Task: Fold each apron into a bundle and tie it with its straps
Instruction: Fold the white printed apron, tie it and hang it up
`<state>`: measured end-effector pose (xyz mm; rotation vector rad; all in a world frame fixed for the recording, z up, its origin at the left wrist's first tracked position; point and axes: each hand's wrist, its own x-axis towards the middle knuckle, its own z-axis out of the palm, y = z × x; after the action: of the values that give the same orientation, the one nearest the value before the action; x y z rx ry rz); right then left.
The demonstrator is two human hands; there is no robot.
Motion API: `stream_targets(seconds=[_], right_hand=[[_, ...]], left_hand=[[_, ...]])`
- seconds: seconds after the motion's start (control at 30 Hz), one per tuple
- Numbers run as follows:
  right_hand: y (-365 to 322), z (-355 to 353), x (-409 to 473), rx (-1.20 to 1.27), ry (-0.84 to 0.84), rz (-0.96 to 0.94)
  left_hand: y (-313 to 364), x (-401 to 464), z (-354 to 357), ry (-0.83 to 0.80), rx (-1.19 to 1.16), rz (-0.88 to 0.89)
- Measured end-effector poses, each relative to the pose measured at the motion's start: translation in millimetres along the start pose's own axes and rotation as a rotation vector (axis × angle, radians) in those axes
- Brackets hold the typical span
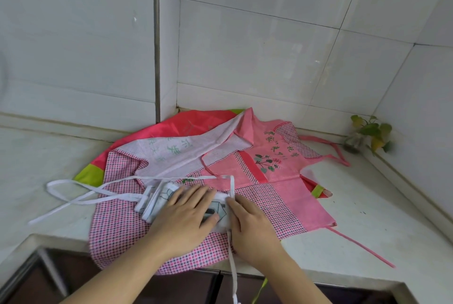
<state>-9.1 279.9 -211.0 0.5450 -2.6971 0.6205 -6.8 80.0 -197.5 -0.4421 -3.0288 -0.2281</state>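
Now your left hand (pixel 188 208) presses flat-fingered on the folded white apron bundle (pixel 161 199), lower center; right hand (pixel 247 222), fingers loosely extended, rests beside it, white strap (pixel 231 252) alongside.

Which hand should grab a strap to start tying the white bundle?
Probably the right hand: a white strap runs right beside its fingers and hangs over the counter edge. The left hand lies flat on the white bundle, pinning it; its nearest strap trails away to the left.
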Motion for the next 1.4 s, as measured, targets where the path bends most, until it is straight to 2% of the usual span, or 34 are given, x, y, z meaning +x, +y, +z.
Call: stream_targets(seconds=[0.07,0.17,0.3,0.4,0.57,0.63,0.73,0.83,0.93,0.97,1.03,1.1,1.2,1.27,1.4], right_hand=[[-4,-5,-1,0.025,-0.006,0.112],[-13,-10,4,-0.052,0.113,0.294],[-31,-25,17,0.062,-0.132,0.534],[-35,-32,28,0.252,-0.198,0.609],[-50,-26,39,0.395,-0.073,0.553],[-61,-24,38,0.438,-0.016,0.536],[-74,-22,31,0.482,0.036,0.501],[-82,-12,22,0.493,0.026,0.411],[-86,3,19,0.451,0.065,0.304],[-88,8,19,0.422,0.071,0.265],[-94,15,19,0.349,0.077,0.192],[-98,21,18,0.282,0.110,0.127],[-104,23,18,0.166,0.165,0.055],[-103,24,18,0.076,0.213,0.062],[-104,21,14,0.126,0.120,0.274]], left_hand=[[1,0,0,-0.013,0.016,-0.001],[0,1,0,-0.016,0.010,0.003],[0,0,1,0.001,-0.008,0.017],[-3,-1,3,0.043,-0.065,0.001],[-10,-5,-4,0.186,-0.471,-0.088],[-13,-5,-4,0.252,-0.566,-0.093],[-13,-5,-9,0.213,-0.689,-0.128],[-14,-5,-9,0.194,-0.698,-0.085],[-21,-1,-11,0.064,-1.056,-0.147],[-22,5,-12,0.042,-1.214,-0.219],[-31,9,-18,0.074,-1.464,-0.369],[-29,0,-24,0.147,-1.551,-0.352],[-24,-12,-30,0.157,-1.391,-0.218],[-23,-12,-29,0.172,-1.378,-0.220],[-20,-9,-31,0.259,-1.256,-0.297]])
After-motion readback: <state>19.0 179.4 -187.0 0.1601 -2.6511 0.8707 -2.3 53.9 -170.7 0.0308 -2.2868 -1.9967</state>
